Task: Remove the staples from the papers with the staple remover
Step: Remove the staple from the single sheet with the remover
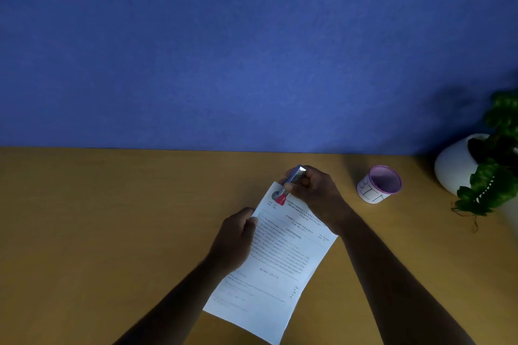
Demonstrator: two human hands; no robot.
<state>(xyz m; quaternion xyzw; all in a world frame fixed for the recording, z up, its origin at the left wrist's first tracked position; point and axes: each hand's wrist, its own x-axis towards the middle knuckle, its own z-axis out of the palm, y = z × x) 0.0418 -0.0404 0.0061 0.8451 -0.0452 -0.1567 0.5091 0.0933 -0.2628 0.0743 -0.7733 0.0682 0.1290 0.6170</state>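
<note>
Staple remover [288,185] in R hand [316,193], L hand [238,235] gripping papers [274,260].

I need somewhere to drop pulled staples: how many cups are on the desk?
1: the white, purple-rimmed cup stands on the wooden desk, right of the papers.

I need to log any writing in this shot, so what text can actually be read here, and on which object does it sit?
"BIN": handwritten on the white cup with the purple rim.
"SUBJECT: COMPUTER SCIENCE": heading on the papers.
"General Instructions": underlined line on the papers.
Body text on the papers: too small and blurred to read.
Staple remover in the right hand: no legible text.
</note>
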